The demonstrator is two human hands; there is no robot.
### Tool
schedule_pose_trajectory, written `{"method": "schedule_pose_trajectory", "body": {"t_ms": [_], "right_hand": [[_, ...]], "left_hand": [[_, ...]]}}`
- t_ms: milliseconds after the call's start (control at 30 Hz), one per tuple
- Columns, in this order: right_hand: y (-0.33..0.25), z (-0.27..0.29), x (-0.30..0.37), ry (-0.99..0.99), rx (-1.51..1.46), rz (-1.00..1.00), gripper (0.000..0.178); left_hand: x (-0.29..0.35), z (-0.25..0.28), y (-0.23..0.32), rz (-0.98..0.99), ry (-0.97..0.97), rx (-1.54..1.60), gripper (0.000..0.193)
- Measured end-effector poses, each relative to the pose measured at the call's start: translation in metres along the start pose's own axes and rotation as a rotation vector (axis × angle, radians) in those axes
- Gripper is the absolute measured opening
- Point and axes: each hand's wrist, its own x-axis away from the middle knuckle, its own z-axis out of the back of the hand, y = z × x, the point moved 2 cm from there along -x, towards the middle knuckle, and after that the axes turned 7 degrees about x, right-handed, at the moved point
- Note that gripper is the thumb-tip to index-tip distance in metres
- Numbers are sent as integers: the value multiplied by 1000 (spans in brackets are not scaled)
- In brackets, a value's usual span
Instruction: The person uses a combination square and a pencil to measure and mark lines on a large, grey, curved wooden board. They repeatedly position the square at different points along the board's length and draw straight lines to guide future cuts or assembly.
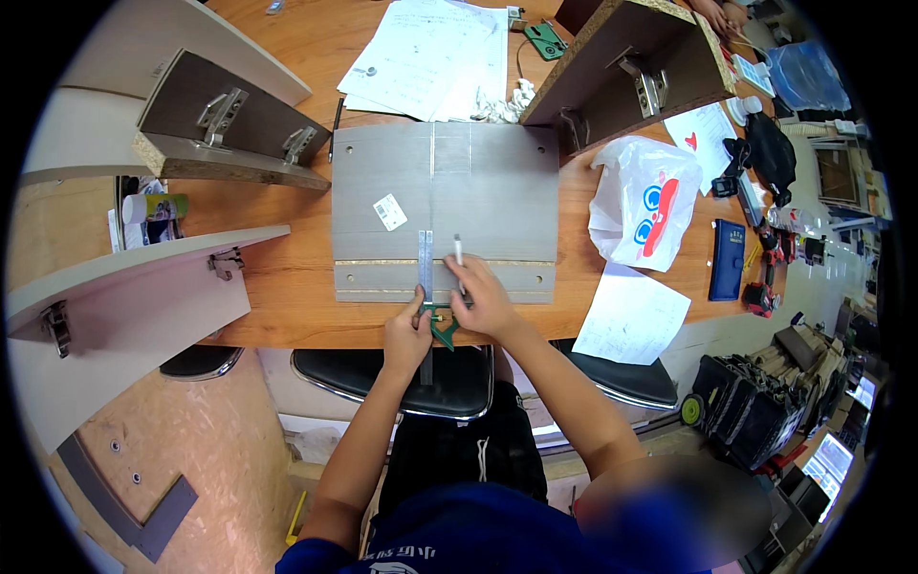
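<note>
A grey rectangular board point(505, 206) lies flat on the wooden table in front of me, with a white label point(389, 212) stuck on it. A bare, light groove runs across its near part, and thin lines are marked near its far middle. My left hand point(408, 337) is closed on a combination square point(426, 270) at the board's near edge; its steel rule lies over the board and its green head is against that edge. Beside the rule, my right hand point(486, 298) pinches a slim white-and-grey pen point(459, 253), its tip pointing away from me over the board.
Hinged panels point(244, 124) stand at the left, and another hinged board point(636, 72) stands at the far right. Papers point(426, 57), a white plastic bag point(626, 206), a sheet point(631, 314) and a dark blue wallet point(728, 260) lie around the board. Black stools point(392, 378) stand below the table edge.
</note>
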Motion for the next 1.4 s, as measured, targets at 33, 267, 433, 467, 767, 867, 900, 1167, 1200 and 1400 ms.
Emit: {"method": "schedule_pose_trajectory", "body": {"t_ms": [33,267,433,467,767,867,900,1167,1200,1400], "right_hand": [[-2,5,5,38,-22,-66,56],[-3,22,39,154,-69,-165,51],[1,17,61,134,-31,-163,58],[1,17,64,135,-18,-156,60],[7,14,69,109,-3,-98,62],[6,21,64,112,-25,-83,52],[4,24,60,122,-45,-85,47],[0,39,43,359,-188,-285,17],[4,37,42,339,-213,-334,19],[1,19,27,169,-369,-326,12]], "left_hand": [[1,-1,0,-6,20,43,50],[2,-2,2,10,27,50,49],[2,-3,4,12,10,23,51],[2,-3,3,6,13,25,51],[2,-5,7,-8,32,6,50],[2,-6,2,-22,47,13,51],[2,-6,-1,-32,52,18,51],[1,-4,3,-26,52,42,51],[1,-4,-4,-22,52,31,51],[1,-3,3,38,32,39,51]]}}
